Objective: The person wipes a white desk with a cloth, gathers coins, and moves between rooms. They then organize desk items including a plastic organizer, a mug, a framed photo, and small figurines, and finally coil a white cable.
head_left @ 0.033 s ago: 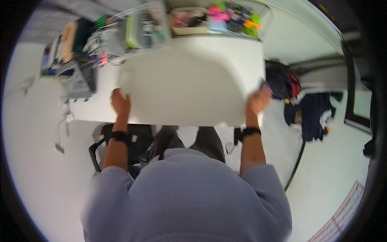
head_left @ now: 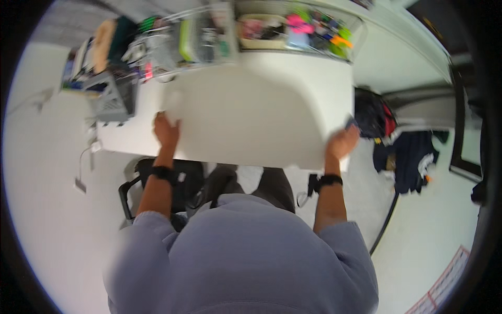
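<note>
My left hand (head_left: 166,131) is at the left part of the white table (head_left: 246,110), near its front edge. Its thumb stands apart from the slightly curled fingers, and nothing shows in it. At the table's right edge, my right hand (head_left: 342,141) is closed round a small dark bluish thing (head_left: 351,122). Only the far end of that thing sticks out past the fingers, and blur hides its kind. Each wrist wears a black band. A broad shadow falls across the tabletop between my hands.
Along the table's back stand a wire rack of folders (head_left: 193,42), a cream bin (head_left: 261,31) and a basket of colourful items (head_left: 319,34). A grey plastic holder (head_left: 112,97) is at the left. Right of the table are a black backpack (head_left: 371,112) and dark clothing (head_left: 410,162).
The whole view has shifted slightly, so the table and its things appear a little further right and lower. Both hands keep nearly the same places by the table.
</note>
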Tool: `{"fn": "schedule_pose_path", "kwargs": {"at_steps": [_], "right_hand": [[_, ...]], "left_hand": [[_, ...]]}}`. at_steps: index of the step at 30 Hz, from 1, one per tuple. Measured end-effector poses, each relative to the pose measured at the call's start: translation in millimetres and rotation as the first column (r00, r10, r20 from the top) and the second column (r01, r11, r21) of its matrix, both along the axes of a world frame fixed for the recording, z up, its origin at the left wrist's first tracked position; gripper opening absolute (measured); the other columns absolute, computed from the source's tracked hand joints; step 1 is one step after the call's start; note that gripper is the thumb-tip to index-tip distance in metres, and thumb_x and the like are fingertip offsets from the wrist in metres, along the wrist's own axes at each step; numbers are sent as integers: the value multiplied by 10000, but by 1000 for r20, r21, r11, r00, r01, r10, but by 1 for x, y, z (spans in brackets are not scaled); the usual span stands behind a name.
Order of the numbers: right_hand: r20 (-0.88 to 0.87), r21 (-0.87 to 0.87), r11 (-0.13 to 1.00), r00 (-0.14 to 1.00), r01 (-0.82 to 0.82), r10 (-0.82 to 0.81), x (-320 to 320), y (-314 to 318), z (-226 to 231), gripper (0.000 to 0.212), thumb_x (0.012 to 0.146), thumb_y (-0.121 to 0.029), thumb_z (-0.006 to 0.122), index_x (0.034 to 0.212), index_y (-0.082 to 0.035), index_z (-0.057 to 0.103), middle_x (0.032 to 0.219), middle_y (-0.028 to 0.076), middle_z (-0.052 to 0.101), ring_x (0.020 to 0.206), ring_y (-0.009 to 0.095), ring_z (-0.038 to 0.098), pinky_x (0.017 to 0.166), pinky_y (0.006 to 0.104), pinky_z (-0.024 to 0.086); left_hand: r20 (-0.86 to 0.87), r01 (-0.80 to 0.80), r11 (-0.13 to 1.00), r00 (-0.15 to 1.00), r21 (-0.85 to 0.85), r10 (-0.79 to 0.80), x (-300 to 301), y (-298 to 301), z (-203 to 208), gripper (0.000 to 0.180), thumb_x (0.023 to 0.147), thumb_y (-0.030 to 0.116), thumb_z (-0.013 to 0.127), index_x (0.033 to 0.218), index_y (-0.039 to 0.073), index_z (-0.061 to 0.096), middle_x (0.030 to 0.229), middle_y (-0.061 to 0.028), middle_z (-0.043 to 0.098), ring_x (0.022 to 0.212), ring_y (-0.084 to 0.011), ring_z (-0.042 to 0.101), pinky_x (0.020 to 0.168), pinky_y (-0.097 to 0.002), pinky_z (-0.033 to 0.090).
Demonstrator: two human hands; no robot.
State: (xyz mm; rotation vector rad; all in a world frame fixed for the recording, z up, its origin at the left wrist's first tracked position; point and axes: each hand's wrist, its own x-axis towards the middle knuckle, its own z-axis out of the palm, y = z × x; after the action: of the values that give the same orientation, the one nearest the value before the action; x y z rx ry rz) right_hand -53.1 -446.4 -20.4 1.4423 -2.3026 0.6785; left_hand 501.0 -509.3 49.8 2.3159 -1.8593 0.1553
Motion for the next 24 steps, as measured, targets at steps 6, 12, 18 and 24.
{"fn": "schedule_pose_path", "kwargs": {"at_steps": [6, 12, 18, 24], "right_hand": [[-30, 292, 930, 974, 222, -223, 117, 12, 16, 428, 926, -227, 445, 1287, 3, 448, 1370, 215, 379, 1245, 409, 353, 1010, 466, 324], [90, 450, 892, 996, -50, 11, 281, -50, 26, 463, 945, -252, 411, 1346, -21, 380, 1435, 201, 284, 1332, 365, 220, 1074, 451, 191], [173, 552, 796, 968, -249, 183, 401, -108, 39, 521, 947, -332, 381, 1382, -52, 325, 1459, 194, 225, 1345, 364, 175, 1081, 488, 150], [490, 237, 468, 520, -852, 700, 522, -130, 33, 389, 847, -176, 467, 1193, 2, 494, 1243, 241, 461, 1195, 427, 386, 1007, 534, 279]], "left_hand": [[-162, 117, 928, 985, 355, -62, 29, -22, -10, 545, 760, 319, 661, 1159, 15, 449, 1149, -172, 516, 1097, -331, 501, 865, -442, 449], [-463, 225, 898, 886, 378, -26, 55, -3, 9, 450, 741, 230, 612, 1084, -1, 435, 988, -232, 578, 894, -399, 590, 780, -461, 485], [-692, 141, 950, 715, 279, 97, 128, 64, 47, 454, 729, 213, 604, 1093, 3, 431, 870, -265, 612, 821, -443, 592, 736, -491, 470], [-798, -62, 990, 587, 124, 137, 164, 98, 43, 471, 784, 239, 596, 1169, 12, 448, 906, -271, 608, 835, -447, 593, 722, -461, 470]]}}
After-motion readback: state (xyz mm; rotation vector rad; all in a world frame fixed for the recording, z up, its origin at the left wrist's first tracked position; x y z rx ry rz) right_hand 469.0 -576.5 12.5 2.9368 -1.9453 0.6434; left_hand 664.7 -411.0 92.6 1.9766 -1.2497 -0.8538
